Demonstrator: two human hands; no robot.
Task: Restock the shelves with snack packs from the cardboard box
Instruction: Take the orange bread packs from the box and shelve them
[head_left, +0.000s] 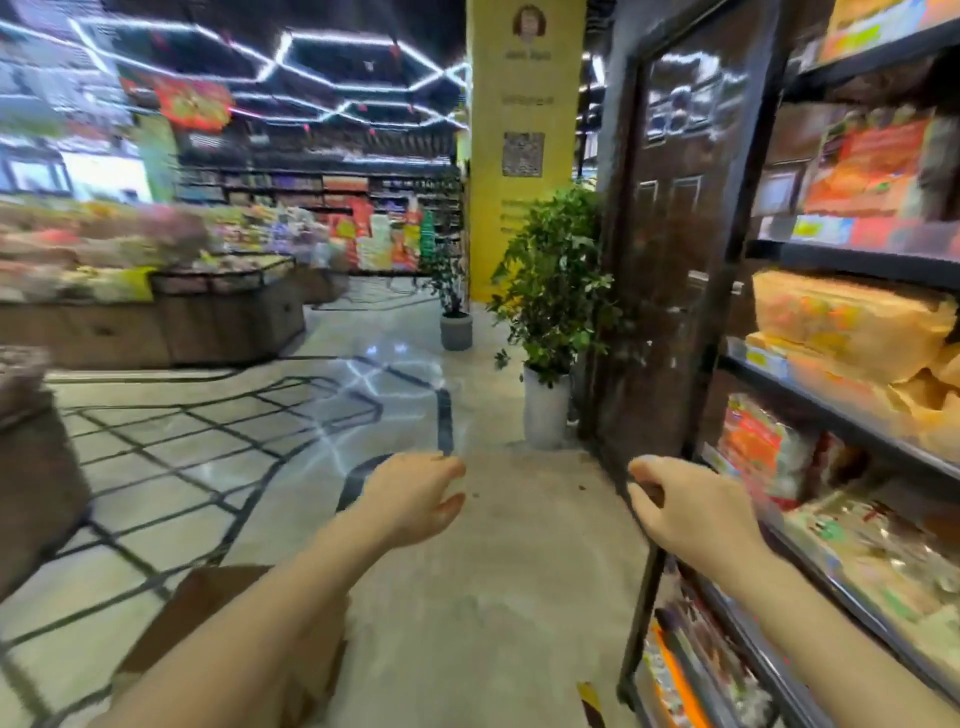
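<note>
**Two empty hands, box low at left**

Both hands are out front and hold nothing: left hand (415, 493) with fingers loosely curled, right hand (691, 512) likewise relaxed, just beside the shelves (831, 415). Cardboard box (208, 613) sits on the floor, lower left, partly hidden by the left forearm; contents not visible. Snack packs (841, 322) already on the shelves look like puffy film bags. Judgement: light, soft, crushable, slippery film. Take each by a sealed edge or cradle it flat; avoid squeezing the middle. Frame is motion-blurred; labels unreadable.
</note>
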